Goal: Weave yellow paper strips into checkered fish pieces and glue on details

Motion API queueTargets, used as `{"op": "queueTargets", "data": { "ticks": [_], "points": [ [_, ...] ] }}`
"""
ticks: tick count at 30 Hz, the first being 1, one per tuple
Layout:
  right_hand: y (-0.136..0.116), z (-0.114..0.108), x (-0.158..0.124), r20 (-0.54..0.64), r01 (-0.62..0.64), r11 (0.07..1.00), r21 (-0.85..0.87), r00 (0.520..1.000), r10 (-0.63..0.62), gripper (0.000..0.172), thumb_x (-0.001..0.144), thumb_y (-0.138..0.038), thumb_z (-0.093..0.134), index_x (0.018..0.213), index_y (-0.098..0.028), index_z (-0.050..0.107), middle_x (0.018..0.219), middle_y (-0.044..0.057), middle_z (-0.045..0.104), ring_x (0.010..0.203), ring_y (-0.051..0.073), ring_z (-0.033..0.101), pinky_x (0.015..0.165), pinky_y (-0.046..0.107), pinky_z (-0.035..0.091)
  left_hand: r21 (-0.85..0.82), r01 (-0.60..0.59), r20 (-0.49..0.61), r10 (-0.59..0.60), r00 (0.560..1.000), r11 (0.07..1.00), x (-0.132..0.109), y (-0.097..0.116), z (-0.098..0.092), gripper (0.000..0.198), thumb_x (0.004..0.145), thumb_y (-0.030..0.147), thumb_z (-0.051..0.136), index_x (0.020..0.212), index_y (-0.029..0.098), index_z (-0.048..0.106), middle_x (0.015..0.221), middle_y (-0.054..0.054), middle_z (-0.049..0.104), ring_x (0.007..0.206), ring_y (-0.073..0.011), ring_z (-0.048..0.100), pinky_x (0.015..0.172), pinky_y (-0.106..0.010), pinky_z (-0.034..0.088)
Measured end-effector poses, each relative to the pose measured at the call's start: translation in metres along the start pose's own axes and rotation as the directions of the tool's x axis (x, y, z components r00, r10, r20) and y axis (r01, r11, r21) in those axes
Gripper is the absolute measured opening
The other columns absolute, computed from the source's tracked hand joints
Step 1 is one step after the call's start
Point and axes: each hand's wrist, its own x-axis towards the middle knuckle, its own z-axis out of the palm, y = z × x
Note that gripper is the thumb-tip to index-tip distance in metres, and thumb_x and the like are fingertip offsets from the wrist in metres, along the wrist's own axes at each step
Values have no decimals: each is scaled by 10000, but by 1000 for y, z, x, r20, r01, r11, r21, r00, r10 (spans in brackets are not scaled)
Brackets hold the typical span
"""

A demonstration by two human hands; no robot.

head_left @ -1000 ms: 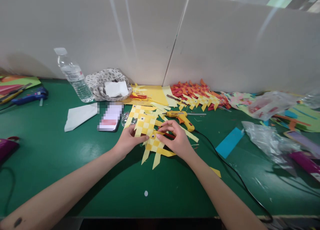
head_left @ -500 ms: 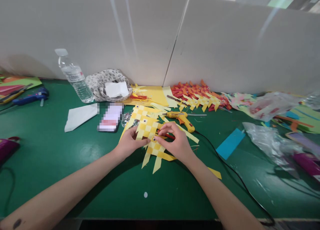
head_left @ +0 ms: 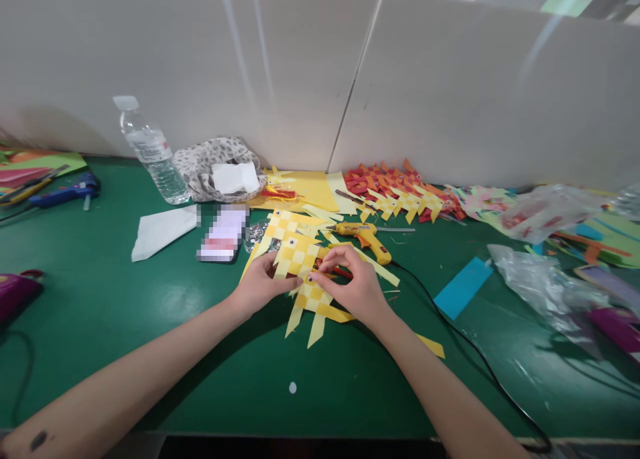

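Observation:
A yellow woven paper fish with a small googly eye lies on the green table in front of me. My left hand pinches its left edge with thumb and fingers. My right hand presses fingertips onto the fish by the eye, fingers curled. More yellow woven fish lie stacked just behind, partly under my hands. A yellow glue gun rests right behind my right hand, its black cord running to the near right edge.
A phone, a white folded paper, a water bottle and a patterned cloth bag sit at the left back. Red and yellow woven fish pile by the wall. Plastic bags and a blue strip lie right.
The front fish has slid slightly toward the stack, and my fingertips have closed in around its eye. The view shifted a little to the left.

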Motion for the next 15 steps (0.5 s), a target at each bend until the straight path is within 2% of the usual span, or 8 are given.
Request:
{"op": "queueTargets", "data": {
  "ticks": [15],
  "points": [
    [-1, 0, -2, -7, 2, 1000, 0, 1000, -2, 251, 729, -316, 674, 804, -239, 447, 718, -3, 662, 708, 179, 666, 726, 347, 529, 18, 7, 13, -7, 1000, 1000, -1, 1, -2, 386, 560, 202, 779, 924, 167, 653, 938, -49, 724, 856, -218, 674, 803, -337, 523]
  ]
}}
